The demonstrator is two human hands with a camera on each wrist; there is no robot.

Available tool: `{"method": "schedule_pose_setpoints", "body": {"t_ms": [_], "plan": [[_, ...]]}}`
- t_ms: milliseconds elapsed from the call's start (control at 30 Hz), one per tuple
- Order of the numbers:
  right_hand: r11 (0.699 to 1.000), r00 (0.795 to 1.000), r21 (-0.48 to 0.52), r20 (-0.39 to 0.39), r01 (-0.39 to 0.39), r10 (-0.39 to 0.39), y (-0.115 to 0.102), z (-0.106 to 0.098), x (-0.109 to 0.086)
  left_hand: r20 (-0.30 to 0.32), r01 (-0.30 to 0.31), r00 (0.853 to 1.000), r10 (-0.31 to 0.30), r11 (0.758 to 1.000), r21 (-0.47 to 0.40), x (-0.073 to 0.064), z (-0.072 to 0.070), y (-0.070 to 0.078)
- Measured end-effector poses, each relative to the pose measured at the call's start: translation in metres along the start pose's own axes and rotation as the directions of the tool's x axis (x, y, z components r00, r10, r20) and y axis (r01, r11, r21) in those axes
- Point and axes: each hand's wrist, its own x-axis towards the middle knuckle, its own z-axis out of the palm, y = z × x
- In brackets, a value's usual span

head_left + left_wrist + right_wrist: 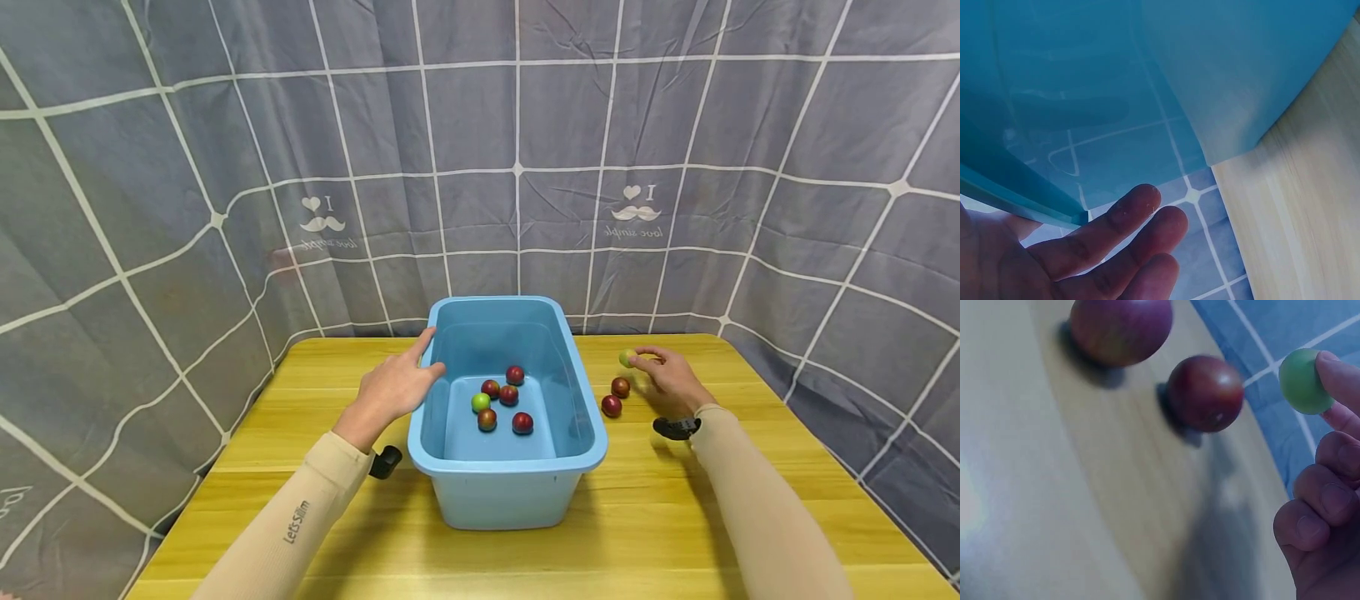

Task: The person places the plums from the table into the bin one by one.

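My right hand [670, 380] pinches a small round green fruit [1305, 381] between thumb and index finger, its other fingers curled toward the palm. On the table to the left of this hand lie two dark red plums: a nearer plum [611, 406] and a farther plum [620, 387]. A light blue plastic tub [510, 465] stands between my hands. Inside it are several red plums [522, 423] and one green fruit [481, 402]. My left hand [397, 383] rests at the tub's left rim, thumb over the edge; in the left wrist view, its loosely extended fingers [1147, 234] are outside the wall.
Under the tub is a yellow wood-grain table [637, 517]. A grey curtain [562, 208] with white grid lines surrounds its back and sides. Each wrist carries a black device, such as the right strap [677, 428].
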Motion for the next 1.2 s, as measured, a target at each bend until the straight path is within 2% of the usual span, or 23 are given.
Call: {"method": "schedule_pose_setpoints", "body": {"t_ms": [233,433,833,1200], "plan": [[0.999,0.999,0.039,0.041,0.022,-0.023,-0.019,-0.008,0.001,0.003,-0.001,1.000,0.001,1.000,-0.012,-0.001,-0.001,0.001],[0.997,0.996,0.010,0.046,0.081,-0.081,-0.038,-0.012,-0.001,0.003,0.000,1.000,0.000,1.000,-0.013,-0.001,-0.001,0.000],[0.979,0.977,-0.052,0.091,0.196,-0.191,-0.092,-0.018,-0.009,0.002,-0.006,1.000,0.006,1.000,-0.020,0.000,0.000,-0.001],[0.932,0.936,-0.144,0.166,0.334,-0.310,-0.145,-0.021,-0.018,0.008,-0.006,1.000,0.006,1.000,-0.010,0.000,-0.001,-0.001]]}}
